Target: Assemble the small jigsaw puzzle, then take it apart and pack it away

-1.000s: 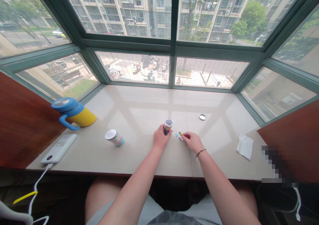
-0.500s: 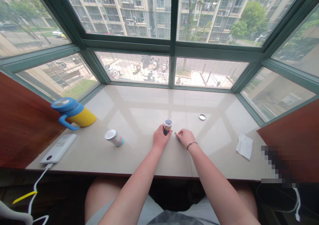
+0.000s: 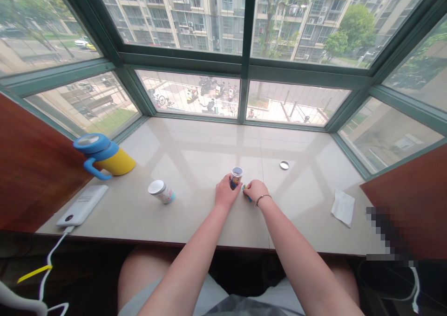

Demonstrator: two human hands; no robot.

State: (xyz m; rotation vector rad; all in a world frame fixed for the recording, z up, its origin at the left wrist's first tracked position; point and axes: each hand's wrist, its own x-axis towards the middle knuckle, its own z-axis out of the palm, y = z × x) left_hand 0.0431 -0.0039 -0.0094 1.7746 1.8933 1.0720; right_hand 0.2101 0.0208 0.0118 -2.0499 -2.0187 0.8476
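Centrally on the stone tabletop (image 3: 195, 218), the left hand (image 3: 226, 192) holds a small open canister (image 3: 236, 177) upright, fingers curled around its base, while the right hand (image 3: 256, 191) narrowly pinches a tiny blue-and-yellow piece (image 3: 246, 191) just beside it. A round metal lid (image 3: 284, 165) lies farther right.

A blue-lidded yellow mug (image 3: 104, 154) and white power bank (image 3: 82, 205) sit left, a paper tissue (image 3: 343, 207) right.

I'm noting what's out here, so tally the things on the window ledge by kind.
Small printed tubs: 2
Blue-lidded yellow mug: 1
Power bank: 1
Round metal lid: 1
Paper tissue: 1
Small blue-and-yellow item, partly hidden: 1
Total: 7
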